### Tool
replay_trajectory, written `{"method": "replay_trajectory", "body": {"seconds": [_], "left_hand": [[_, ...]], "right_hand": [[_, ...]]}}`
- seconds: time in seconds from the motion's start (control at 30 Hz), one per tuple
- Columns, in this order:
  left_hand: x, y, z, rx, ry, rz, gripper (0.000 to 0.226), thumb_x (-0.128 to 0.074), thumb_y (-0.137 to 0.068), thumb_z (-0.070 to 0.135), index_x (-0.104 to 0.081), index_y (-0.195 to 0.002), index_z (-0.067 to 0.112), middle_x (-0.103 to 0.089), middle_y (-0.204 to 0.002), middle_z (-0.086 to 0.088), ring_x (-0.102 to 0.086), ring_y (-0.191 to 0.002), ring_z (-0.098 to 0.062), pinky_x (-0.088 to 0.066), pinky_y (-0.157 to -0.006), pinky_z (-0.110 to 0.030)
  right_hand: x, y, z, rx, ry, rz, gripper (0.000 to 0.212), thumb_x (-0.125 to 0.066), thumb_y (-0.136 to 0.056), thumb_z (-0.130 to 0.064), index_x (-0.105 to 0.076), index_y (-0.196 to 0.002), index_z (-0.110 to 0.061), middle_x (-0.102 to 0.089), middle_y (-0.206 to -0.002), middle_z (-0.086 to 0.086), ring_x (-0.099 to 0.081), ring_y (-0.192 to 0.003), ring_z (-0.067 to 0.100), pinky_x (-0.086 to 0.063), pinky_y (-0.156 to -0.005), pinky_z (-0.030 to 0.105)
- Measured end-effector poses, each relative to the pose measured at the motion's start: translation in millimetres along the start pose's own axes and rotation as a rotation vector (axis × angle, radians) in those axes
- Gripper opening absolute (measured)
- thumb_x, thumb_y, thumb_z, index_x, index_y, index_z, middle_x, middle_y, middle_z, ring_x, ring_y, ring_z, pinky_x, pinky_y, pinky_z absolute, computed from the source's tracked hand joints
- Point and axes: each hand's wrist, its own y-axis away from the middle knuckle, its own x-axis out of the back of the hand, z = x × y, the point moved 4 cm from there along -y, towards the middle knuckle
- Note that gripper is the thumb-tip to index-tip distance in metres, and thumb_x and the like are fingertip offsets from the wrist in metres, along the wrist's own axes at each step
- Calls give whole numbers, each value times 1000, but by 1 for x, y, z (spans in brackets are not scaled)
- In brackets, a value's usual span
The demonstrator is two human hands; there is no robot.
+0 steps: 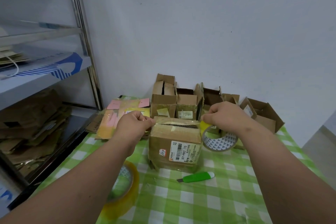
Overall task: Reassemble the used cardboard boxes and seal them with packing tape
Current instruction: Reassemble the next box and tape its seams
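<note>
Cardboard box [175, 143] sat mid-table, taping step underway: left hand [133, 125] pinched the tape end at its left edge, right hand [224, 114] gripped the tape roll [219, 141]; next, press strip over seam.

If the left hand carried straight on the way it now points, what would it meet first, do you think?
The left hand points right, toward the box on the table, at its top left edge. It would meet that box first, probably at the taped top seam; it looks nearly touching already, though depth is hard to judge.
</note>
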Motion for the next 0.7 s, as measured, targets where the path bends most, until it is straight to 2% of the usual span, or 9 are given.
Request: {"method": "replay_trajectory", "body": {"seconds": [0.07, 0.17, 0.23, 0.33, 0.4, 0.5, 0.57, 0.63, 0.7], "left_hand": [[-1, -2, -6, 90, 79, -16, 35, -72, -86, 3, -44, -67, 13, -71, -83, -17, -62, -73, -25, -56, -71, -44], [-5, 1, -16, 309, 249, -87, 19, -71, -88, 11, -54, -78, 11, -66, -77, -10, -57, -69, -22, -51, -62, -35], [-7, 9, -20, 418, 260, -119, 12, -70, -89, 20, -62, -87, 11, -63, -72, -4, -54, -67, -18, -45, -57, -28], [-4, 10, -20, 388, 150, -88, 22, -74, -87, 30, -67, -90, 10, -63, -77, -2, -56, -75, -19, -49, -67, -34], [0, 9, -14, 312, 36, -28, 29, -75, -86, 34, -68, -94, 7, -67, -89, -5, -60, -87, -21, -52, -72, -36], [1, 9, -7, 240, -80, 8, 32, -71, -89, 38, -66, -95, 7, -66, -98, -7, -60, -92, -21, -54, -69, -34], [-2, 11, -8, 242, -114, -14, 30, -65, -93, 40, -63, -96, 11, -64, -103, -5, -59, -94, -19, -55, -80, -37], [-6, 11, -12, 272, -116, -48, 38, -59, -96, 45, -60, -113, 11, -61, -117, -5, -57, -105, -22, -51, -92, -40], [-10, 13, -15, 319, -99, -79, 52, -53, -98, 49, -50, -135, 13, -54, -134, -7, -50, -122, -27, -43, -104, -42]], "right_hand": [[-2, -1, 6, -22, -92, -3, 34, -68, -87, -41, -64, -79, -8, -56, -71, 1, -54, -70, 17, -41, -63, 30], [-6, 0, 17, -80, -358, -11, 37, -74, -84, -41, -66, -80, -6, -63, -83, 0, -57, -80, 16, -42, -67, 30], [-12, 3, 25, -114, -516, -19, 38, -77, -81, -43, -61, -74, -9, -68, -86, 4, -62, -85, 21, -47, -76, 34], [-17, 5, 31, -117, -567, -2, 36, -76, -81, -44, -59, -73, -13, -69, -82, 7, -64, -83, 25, -47, -81, 38], [-18, 5, 32, -108, -575, 16, 37, -75, -82, -44, -57, -71, -13, -67, -78, 4, -61, -79, 24, -44, -76, 35], [-18, 5, 32, -101, -560, 38, 40, -74, -83, -45, -53, -68, -14, -62, -74, 1, -56, -74, 19, -39, -66, 33], [-19, 5, 32, -101, -546, 52, 40, -73, -83, -45, -52, -67, -15, -57, -71, 0, -52, -70, 18, -36, -62, 31], [-19, 5, 32, -99, -527, 62, 40, -72, -84, -45, -50, -69, -15, -52, -69, 1, -47, -64, 17, -33, -58, 30], [-19, 6, 33, -88, -503, 64, 40, -71, -84, -46, -50, -70, -15, -50, -70, 2, -45, -62, 16, -32, -57, 29]]}}
